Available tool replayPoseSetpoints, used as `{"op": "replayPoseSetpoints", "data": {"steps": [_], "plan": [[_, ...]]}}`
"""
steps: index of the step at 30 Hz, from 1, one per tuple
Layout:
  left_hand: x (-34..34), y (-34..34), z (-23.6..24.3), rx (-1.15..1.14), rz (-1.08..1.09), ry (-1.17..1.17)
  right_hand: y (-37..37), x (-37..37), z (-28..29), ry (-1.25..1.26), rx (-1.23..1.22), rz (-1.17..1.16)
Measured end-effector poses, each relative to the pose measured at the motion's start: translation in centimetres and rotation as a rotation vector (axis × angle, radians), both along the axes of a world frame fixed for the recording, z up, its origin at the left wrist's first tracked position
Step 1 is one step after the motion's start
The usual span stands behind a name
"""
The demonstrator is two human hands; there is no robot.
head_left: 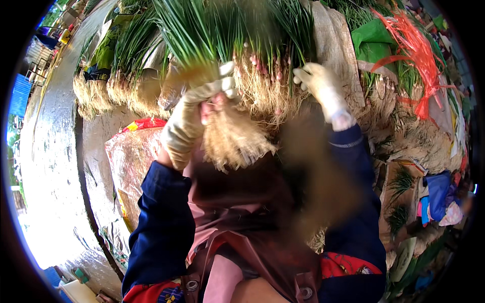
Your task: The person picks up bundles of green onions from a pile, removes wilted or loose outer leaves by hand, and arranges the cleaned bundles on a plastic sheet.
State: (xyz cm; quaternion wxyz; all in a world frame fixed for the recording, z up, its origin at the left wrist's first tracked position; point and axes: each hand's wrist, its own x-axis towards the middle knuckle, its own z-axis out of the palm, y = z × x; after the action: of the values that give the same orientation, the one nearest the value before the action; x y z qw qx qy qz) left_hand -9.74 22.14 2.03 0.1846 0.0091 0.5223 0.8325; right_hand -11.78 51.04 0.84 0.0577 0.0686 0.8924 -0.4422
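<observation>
Your left hand (189,113), in a pale glove, is closed around a bunch of spring onions (235,136) just where the bulbs meet the stalks; the pinkish bulbs show at your palm, and the straw-coloured roots fan out below and to the right of your fingers, hanging in front of your apron (237,184). The bunch's upper end is hard to make out, because a brownish blur covers part of it. Your right hand (323,86), gloved the same way, is well apart from that bunch, out to its right and a little higher; its fingers are partly bent and loose, with nothing visible in their grasp. Its fingertips are just beside the right end of a row of more spring onions (268,83), though you cannot tell whether they touch. That row lies beyond both hands, roots toward you and green leaves pointing away. Farther left, other root-ended bundles (121,93) lie side by side, and nearer to you, left of your left wrist, is a crumpled sack (134,151). To the right of your right hand comes a pale woven sheet (336,43), then a green sheet (371,40) and a tangle of red plastic strands (424,65).
</observation>
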Motion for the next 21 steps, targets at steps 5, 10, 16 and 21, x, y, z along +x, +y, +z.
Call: {"op": "replayPoseSetpoints", "data": {"steps": [5,10,16,21], "plan": [[0.6,3.3,-0.6,-0.036,-0.115,-0.139,-3.3,-6.0,-3.7,-0.165,0.864,0.19],[0.9,3.4,-4.6,0.183,-0.274,-0.386,-5.6,3.0,-0.5,0.263,0.828,0.076],[1.7,4.9,-4.7,0.272,-0.301,-0.416,-6.8,7.3,0.2,0.409,0.295,0.307],[3.2,7.7,-2.3,0.242,-0.013,-0.474,-3.1,2.8,-3.7,-0.088,-0.765,-0.105]]}}
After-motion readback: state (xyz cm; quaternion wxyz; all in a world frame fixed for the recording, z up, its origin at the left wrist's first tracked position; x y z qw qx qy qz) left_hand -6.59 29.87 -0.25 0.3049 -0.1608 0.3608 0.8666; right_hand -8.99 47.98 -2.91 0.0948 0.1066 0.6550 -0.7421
